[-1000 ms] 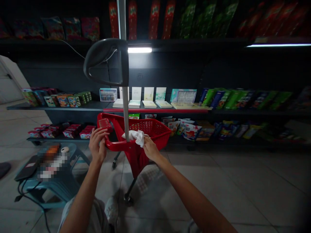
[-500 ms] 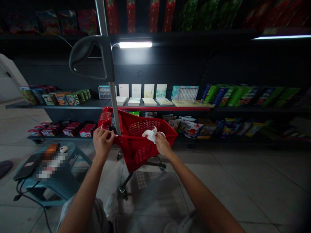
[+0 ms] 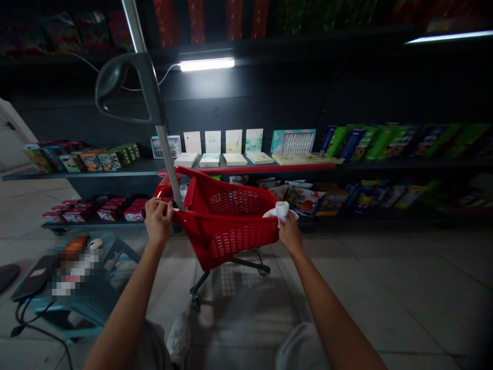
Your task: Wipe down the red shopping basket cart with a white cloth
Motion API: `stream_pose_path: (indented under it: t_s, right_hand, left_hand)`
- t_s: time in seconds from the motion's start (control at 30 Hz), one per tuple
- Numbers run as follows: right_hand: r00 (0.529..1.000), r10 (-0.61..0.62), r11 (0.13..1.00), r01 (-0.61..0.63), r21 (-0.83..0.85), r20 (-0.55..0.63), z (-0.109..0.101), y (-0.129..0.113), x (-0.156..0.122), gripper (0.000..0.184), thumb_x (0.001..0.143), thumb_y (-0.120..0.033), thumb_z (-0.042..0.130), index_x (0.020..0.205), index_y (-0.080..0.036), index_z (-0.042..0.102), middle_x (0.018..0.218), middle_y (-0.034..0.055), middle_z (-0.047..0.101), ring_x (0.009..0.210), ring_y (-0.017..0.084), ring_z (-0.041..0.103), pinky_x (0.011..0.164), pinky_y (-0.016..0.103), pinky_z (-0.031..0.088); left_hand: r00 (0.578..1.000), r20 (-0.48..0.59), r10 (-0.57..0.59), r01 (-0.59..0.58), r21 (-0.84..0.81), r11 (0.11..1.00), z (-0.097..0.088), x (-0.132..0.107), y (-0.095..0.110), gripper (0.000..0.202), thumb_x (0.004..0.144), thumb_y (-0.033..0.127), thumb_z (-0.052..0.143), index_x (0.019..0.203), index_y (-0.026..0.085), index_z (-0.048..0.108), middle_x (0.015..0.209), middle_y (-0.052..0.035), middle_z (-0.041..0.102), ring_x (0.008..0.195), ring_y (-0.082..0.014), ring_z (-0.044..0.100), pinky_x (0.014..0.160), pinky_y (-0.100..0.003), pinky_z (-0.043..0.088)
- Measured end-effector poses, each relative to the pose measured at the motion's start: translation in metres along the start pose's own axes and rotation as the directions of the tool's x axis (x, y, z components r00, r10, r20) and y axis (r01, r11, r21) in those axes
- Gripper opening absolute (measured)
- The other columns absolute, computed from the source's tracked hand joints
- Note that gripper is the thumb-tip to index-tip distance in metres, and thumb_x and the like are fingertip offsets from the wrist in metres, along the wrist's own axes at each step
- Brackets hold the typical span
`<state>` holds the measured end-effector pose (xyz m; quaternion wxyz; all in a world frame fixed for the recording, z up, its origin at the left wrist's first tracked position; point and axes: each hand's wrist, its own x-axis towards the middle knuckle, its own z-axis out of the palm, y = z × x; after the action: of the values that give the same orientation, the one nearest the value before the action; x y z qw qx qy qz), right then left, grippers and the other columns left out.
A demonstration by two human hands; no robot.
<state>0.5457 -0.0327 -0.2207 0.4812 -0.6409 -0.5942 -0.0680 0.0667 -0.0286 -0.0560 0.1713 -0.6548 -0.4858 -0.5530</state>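
A small red shopping cart [image 3: 231, 241] with a perforated plastic basket stands in front of me on dark wheels. My left hand [image 3: 158, 218] is closed around the red handle end of the cart, beside the base of a metal pole [image 3: 169, 159]. That pole rises from the cart and carries a grey loop-shaped handle [image 3: 152, 90]. At the cart's far right corner, my right hand [image 3: 290, 234] grips a crumpled white cloth [image 3: 282, 209], which lies against the basket's top rim. Some of the right fingers are hidden behind the cloth.
Behind the cart, dark shelves [image 3: 246, 172] hold books, boxes and snack bags. A lit tube lamp [image 3: 207, 64] hangs under the upper shelf. On my left is a blue plastic stool [image 3: 111, 246] with a dark device [image 3: 33, 277] and trailing cables on it.
My right hand has slid the white cloth rightward along the basket rim to its front corner. The left hand keeps its hold on the handle. The cart's angle and my view have shifted slightly.
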Motion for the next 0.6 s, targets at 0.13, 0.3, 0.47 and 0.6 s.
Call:
stream_pose_path:
  t_s: [0.13,0.3,0.47,0.6]
  right_hand:
    - [0.995,0.079,0.995,-0.075,0.065,-0.065,0.007,-0.010,-0.002,0.054,0.097,-0.031,0.035,0.145,-0.016,0.052,0.153,0.0155,0.048,0.148,0.026,0.036,0.125,0.049,0.027]
    - [0.937,0.277,0.959,-0.257,0.118,-0.212,0.026,-0.051,-0.012,0.059,0.099,-0.037,0.030,0.147,-0.007,0.050,0.159,0.0221,0.038,0.156,0.032,0.020,0.126,0.057,0.018]
    - [0.982,0.164,0.956,-0.136,0.260,-0.090,0.063,-0.134,-0.037,0.054,0.102,-0.032,0.032,0.150,-0.013,0.047,0.160,0.0182,0.040,0.155,0.029,0.025,0.125,0.057,0.023]
    - [0.987,-0.135,0.930,0.094,0.356,0.092,0.078,-0.212,-0.061,0.056,0.101,-0.021,0.033,0.157,-0.016,0.038,0.162,0.0145,0.038,0.155,0.026,0.026,0.127,0.056,0.023]
  left_hand:
    - [0.996,0.053,0.075,-0.071,-0.059,0.996,-0.002,-0.006,0.002,0.027,0.086,0.048,0.070,0.089,0.021,0.066,0.111,-0.0104,0.058,0.125,-0.0288,0.050,0.108,-0.045,0.042]
    - [0.993,0.113,0.045,-0.042,-0.023,0.999,-0.004,-0.010,0.010,0.033,0.079,0.053,0.078,0.092,0.023,0.069,0.117,-0.0111,0.056,0.134,-0.0333,0.044,0.109,-0.049,0.041]
    - [0.992,0.115,0.045,-0.044,-0.013,0.999,0.001,-0.011,0.018,0.032,0.082,0.052,0.076,0.094,0.023,0.071,0.113,-0.0110,0.055,0.130,-0.0325,0.046,0.108,-0.048,0.042]
    - [0.988,0.145,0.057,-0.054,-0.026,0.998,0.005,-0.013,0.022,0.024,0.090,0.045,0.067,0.098,0.023,0.072,0.115,-0.0119,0.054,0.132,-0.0320,0.043,0.110,-0.050,0.040]
